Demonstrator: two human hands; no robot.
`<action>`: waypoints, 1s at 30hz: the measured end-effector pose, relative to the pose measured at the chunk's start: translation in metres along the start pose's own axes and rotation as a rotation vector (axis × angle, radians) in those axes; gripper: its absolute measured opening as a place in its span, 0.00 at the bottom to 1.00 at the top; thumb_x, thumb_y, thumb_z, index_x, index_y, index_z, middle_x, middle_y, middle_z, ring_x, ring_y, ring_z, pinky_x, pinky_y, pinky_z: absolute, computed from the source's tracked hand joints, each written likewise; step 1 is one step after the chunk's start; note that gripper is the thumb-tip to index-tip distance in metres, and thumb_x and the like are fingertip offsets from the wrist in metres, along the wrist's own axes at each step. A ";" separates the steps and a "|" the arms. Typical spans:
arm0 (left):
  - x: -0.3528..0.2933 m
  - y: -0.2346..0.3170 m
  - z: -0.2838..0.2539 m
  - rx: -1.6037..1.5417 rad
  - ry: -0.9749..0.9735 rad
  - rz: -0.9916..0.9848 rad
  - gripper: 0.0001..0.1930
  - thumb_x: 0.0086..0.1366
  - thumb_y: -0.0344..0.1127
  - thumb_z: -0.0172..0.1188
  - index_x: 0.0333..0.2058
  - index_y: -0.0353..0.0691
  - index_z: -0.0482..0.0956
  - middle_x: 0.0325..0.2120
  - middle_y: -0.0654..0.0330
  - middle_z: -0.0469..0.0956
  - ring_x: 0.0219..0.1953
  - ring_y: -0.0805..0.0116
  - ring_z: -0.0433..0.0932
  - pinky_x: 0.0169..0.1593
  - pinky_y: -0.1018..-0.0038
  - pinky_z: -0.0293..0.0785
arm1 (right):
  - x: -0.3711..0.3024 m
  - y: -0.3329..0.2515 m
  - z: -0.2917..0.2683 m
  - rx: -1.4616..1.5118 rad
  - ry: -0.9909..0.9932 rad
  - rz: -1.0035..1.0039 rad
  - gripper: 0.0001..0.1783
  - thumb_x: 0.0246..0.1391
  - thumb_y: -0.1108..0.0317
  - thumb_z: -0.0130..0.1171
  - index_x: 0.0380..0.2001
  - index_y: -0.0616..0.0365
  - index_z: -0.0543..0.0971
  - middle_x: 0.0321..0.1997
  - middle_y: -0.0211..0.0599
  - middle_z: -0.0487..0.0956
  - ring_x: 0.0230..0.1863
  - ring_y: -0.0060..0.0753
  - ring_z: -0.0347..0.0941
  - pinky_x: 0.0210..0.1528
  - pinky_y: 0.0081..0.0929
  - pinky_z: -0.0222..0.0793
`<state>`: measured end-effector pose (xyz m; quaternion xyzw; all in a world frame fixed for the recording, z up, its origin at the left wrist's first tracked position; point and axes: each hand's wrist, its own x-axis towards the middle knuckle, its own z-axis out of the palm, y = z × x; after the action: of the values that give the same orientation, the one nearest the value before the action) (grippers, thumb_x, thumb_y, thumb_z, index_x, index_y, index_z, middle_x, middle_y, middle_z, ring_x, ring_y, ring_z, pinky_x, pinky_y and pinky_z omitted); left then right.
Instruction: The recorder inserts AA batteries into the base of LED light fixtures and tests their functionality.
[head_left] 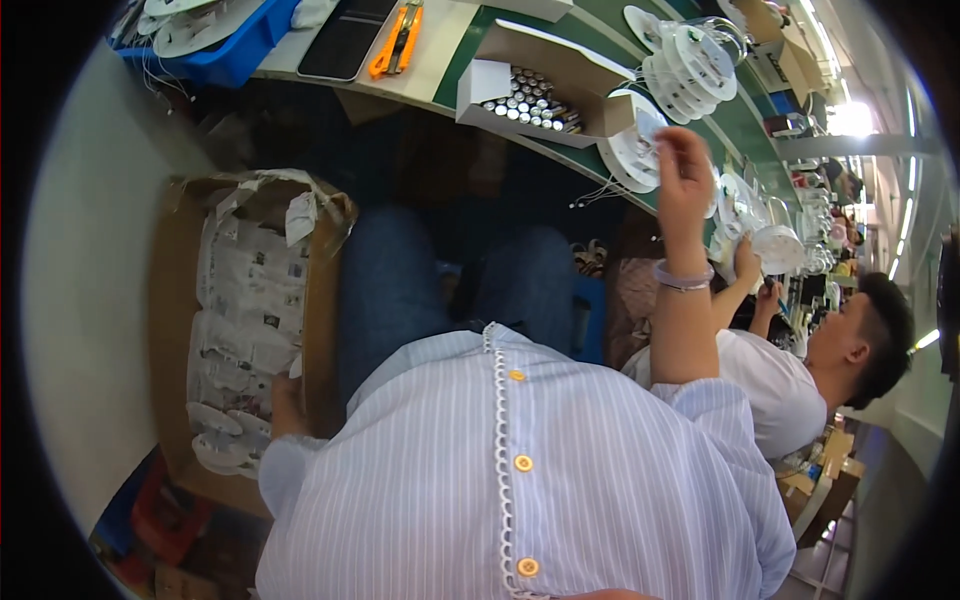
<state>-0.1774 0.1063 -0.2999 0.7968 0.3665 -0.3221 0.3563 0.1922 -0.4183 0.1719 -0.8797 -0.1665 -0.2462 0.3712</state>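
The left hand [288, 408] is partly hidden, its grip unclear. The right hand [686, 168] is blurred. The top edge crops the blue bin [238, 66]

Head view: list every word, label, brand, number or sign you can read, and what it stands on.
No text can be read.
White layered bundles in the brown cardboard box: small dark marks, too blurred to tell as print.
Black flat glossy-screened device: no readable text.
White open battery carton: no readable text.
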 end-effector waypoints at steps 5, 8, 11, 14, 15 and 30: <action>-0.073 0.120 -0.060 0.095 0.104 0.017 0.16 0.44 0.37 0.58 0.30 0.31 0.74 0.26 0.46 0.74 0.31 0.52 0.73 0.35 0.64 0.68 | 0.035 0.009 0.042 -0.278 -0.473 -0.076 0.11 0.38 0.76 0.52 0.30 0.58 0.75 0.31 0.40 0.75 0.31 0.38 0.71 0.34 0.24 0.66; -0.075 0.116 -0.083 0.152 0.419 0.021 0.15 0.44 0.34 0.59 0.29 0.29 0.73 0.30 0.44 0.72 0.34 0.51 0.72 0.37 0.64 0.67 | 0.060 0.032 0.066 -0.431 -0.753 -0.056 0.15 0.34 0.73 0.55 0.32 0.57 0.75 0.33 0.40 0.75 0.34 0.41 0.70 0.36 0.28 0.66; -0.123 0.192 -0.131 0.288 0.735 0.096 0.18 0.49 0.37 0.56 0.36 0.30 0.71 0.38 0.45 0.69 0.40 0.52 0.68 0.43 0.65 0.63 | 0.068 0.049 0.077 -0.621 -0.835 -0.188 0.17 0.30 0.70 0.57 0.32 0.55 0.75 0.32 0.40 0.74 0.36 0.41 0.69 0.39 0.30 0.66; -0.156 0.229 -0.165 0.105 1.146 0.401 0.19 0.53 0.37 0.53 0.41 0.30 0.67 0.40 0.46 0.68 0.42 0.52 0.68 0.46 0.65 0.62 | 0.074 0.040 0.081 -0.715 -0.935 -0.211 0.15 0.31 0.67 0.57 0.29 0.56 0.75 0.31 0.40 0.74 0.36 0.40 0.69 0.39 0.32 0.65; -0.174 0.254 -0.174 -0.046 1.180 0.447 0.18 0.55 0.37 0.52 0.41 0.30 0.67 0.39 0.48 0.69 0.41 0.58 0.69 0.45 0.71 0.63 | 0.073 0.041 0.082 -0.758 -0.967 -0.250 0.14 0.31 0.66 0.56 0.28 0.56 0.75 0.30 0.40 0.74 0.35 0.40 0.70 0.38 0.32 0.66; -0.279 0.495 -0.085 -1.616 -0.511 0.593 0.20 0.59 0.34 0.46 0.49 0.33 0.58 0.46 0.56 0.64 0.48 0.66 0.65 0.49 0.70 0.63 | 0.073 0.032 0.048 -0.322 -0.649 -0.157 0.14 0.47 0.61 0.46 0.24 0.62 0.71 0.24 0.46 0.72 0.24 0.42 0.68 0.30 0.31 0.64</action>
<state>0.1006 -0.1610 0.1264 0.2687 0.1699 -0.0281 0.9477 0.2826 -0.3962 0.1658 -0.9437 -0.3016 -0.0049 0.1359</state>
